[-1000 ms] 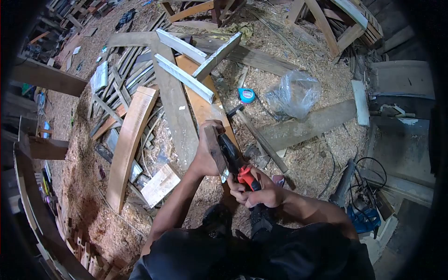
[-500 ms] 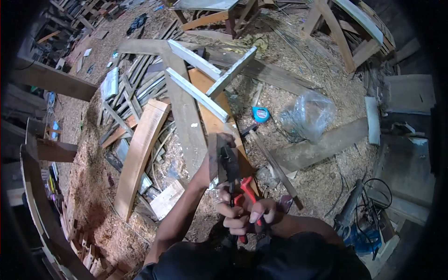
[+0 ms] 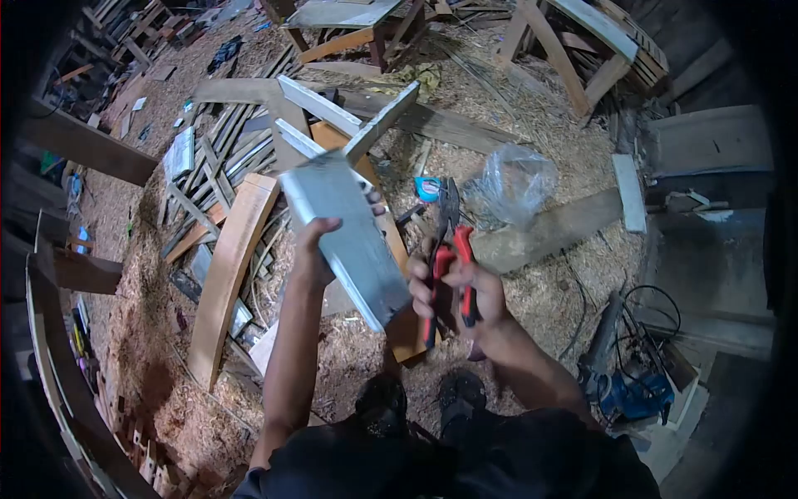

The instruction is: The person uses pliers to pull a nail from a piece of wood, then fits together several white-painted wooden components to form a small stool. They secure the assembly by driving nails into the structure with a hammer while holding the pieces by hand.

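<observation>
My left hand [image 3: 312,249] grips a short grey-white painted board [image 3: 347,237] by its left edge, with the thumb across its face and fingertips showing at the far side. The board is tilted, its broad face turned up. In my right hand [image 3: 474,291] are pliers [image 3: 462,249] with red and black handles, fingers wrapped round them and the dark jaws pointing away from me. The pliers are right of the board, apart from it. Just beyond them a teal tape measure [image 3: 427,189] lies on the ground.
White-edged strips [image 3: 384,121] lie crossed over planks ahead. A curved plank [image 3: 233,274] is at left, a clear plastic bag [image 3: 517,183] right of the pliers. A blue power tool [image 3: 636,395] with a black cable sits at lower right. Shavings cover the floor.
The board has turned from edge-on to show its broad painted face. My right hand with the pliers has moved up and right, away from it. The camera view has shifted slightly.
</observation>
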### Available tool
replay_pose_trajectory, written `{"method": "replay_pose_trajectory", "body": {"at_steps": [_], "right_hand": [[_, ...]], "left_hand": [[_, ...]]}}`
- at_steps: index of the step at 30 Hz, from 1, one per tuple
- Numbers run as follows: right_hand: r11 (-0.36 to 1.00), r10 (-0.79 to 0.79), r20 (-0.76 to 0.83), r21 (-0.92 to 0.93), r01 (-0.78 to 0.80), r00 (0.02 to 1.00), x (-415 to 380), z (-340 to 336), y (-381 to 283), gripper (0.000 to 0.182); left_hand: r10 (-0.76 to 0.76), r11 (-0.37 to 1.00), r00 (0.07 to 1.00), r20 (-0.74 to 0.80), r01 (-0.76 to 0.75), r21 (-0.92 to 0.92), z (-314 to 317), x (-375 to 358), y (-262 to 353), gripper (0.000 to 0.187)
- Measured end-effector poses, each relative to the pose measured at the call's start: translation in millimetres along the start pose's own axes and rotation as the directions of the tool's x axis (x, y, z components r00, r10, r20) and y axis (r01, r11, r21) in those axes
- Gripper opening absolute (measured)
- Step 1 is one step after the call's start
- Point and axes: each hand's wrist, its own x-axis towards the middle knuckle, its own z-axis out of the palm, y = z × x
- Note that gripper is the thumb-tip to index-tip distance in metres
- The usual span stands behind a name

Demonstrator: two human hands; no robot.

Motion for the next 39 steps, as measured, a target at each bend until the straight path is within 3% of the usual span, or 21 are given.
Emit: {"method": "replay_pose_trajectory", "body": {"at_steps": [1,3,4,7,8,11,12,14,15,17,19,21,23,24,27,28,29,31,34,36,39], "right_hand": [[0.993,-0.043,-0.102,-0.111,0.032,0.994,-3.9,-6.4,0.5,0.045],[0.974,-0.07,-0.045,-0.218,0.059,0.997,-5.7,-20.8,-0.9,0.054],[0.963,-0.084,-0.047,-0.261,0.069,0.995,-6.1,-19.9,-0.5,0.054],[0.929,-0.09,-0.045,-0.363,0.067,0.995,-5.7,-27.7,-4.0,0.054],[0.922,-0.093,-0.051,-0.382,0.067,0.994,-3.8,-28.9,-6.1,0.058],[0.899,-0.1,-0.03,-0.431,0.077,0.995,-7.5,-23.3,-6.3,0.058],[0.891,-0.1,-0.017,-0.447,0.082,0.995,-9.4,-21.4,-5.7,0.056],[0.887,-0.096,0.021,-0.452,0.095,0.995,-12.9,-22.5,-2.7,0.059],[0.84,-0.127,0.03,-0.529,0.124,0.991,-14.0,-24.2,-1.7,0.06],[0.723,-0.186,0.06,-0.667,0.178,0.981,-15.3,-25.9,0.1,0.062],[0.723,-0.178,0.035,-0.673,0.155,0.983,-18.0,-20.3,3.0,0.06],[0.724,-0.166,0.009,-0.678,0.128,0.986,-20.6,-13.5,6.5,0.058],[0.516,-0.162,0.052,-0.847,0.129,0.986,-19.1,-10.8,2.7,0.058],[0.44,-0.18,0.065,-0.887,0.139,0.982,-18.5,-12.8,2.8,0.057],[0.283,-0.283,0.098,-0.942,0.181,0.954,-13.5,-25.6,6.6,0.056],[0.283,-0.396,0.026,-0.948,0.149,0.918,-14.4,-12.9,9.8,0.045],[0.346,-0.472,-0.003,-0.92,0.183,0.882,-13.4,-32.0,10.6,0.033],[0.313,-0.571,-0.052,-0.936,0.159,0.819,-12.9,-29.9,12.3,0.033],[0.584,-0.452,-0.302,-0.811,0.023,0.839,-19.5,-12.9,8.2,0.037],[0.518,-0.508,-0.28,-0.855,0.03,0.815,-16.9,-12.4,10.8,0.039],[0.451,-0.598,-0.233,-0.889,0.081,0.766,-11.2,-5.0,19.2,0.042]], "left_hand": [[-0.156,0.987,0.988,-0.02,0.157,0.032,-29.2,3.2,-24.0,0.072],[-0.156,0.969,0.977,-0.148,0.18,0.168,-38.0,2.4,-55.8,0.055],[-0.17,0.978,0.974,-0.148,0.185,0.096,-37.7,4.4,-60.5,0.054],[-0.218,0.96,0.954,-0.205,0.247,0.129,-39.0,11.5,-47.0,0.051],[-0.118,0.96,0.948,-0.296,0.185,0.209,-32.6,13.2,-46.5,0.049],[-0.194,0.888,0.901,-0.388,0.329,0.32,-66.2,22.8,-64.8,0.051],[0.036,0.864,0.915,-0.402,0.173,0.473,-67.9,22.4,-75.9,0.05],[0.472,0.665,0.823,-0.316,-0.098,0.74,-58.6,11.6,-104.3,0.049],[0.744,0.234,0.658,-0.115,-0.095,0.968,-41.0,-3.7,-103.5,0.04],[0.505,0.557,0.845,-0.177,-0.162,0.815,15.0,-45.8,-73.2,0.032],[0.17,0.867,0.981,-0.093,-0.104,0.487,32.6,-65.4,-70.7,0.025],[-0.117,0.978,0.989,-0.092,0.131,0.161,60.4,-80.5,-64.4,0.028],[-0.207,0.955,0.962,0.18,0.158,0.252,58.0,-82.7,-64.7,0.031],[-0.219,0.973,0.959,0.181,0.2,0.113,58.5,-84.4,-66.1,0.026],[0.057,0.974,0.997,0.058,-0.069,0.217,67.1,-84.0,-72.2,0.021],[0.018,0.967,1.0,-0.005,-0.016,0.253,69.3,-88.1,-63.0,0.017],[-0.001,0.964,1.0,-0.016,0.005,0.267,66.3,-88.0,-60.8,0.018],[-0.033,0.956,0.999,-0.035,0.041,0.291,61.2,-85.7,-57.0,0.019],[-0.092,0.942,0.996,-0.009,0.09,0.324,63.0,-90.3,-49.3,0.019],[-0.155,0.933,0.988,-0.003,0.148,0.328,73.5,-98.1,-36.7,0.019],[0.149,0.872,0.988,0.051,-0.156,0.463,85.5,-101.2,-54.3,0.022]]}}
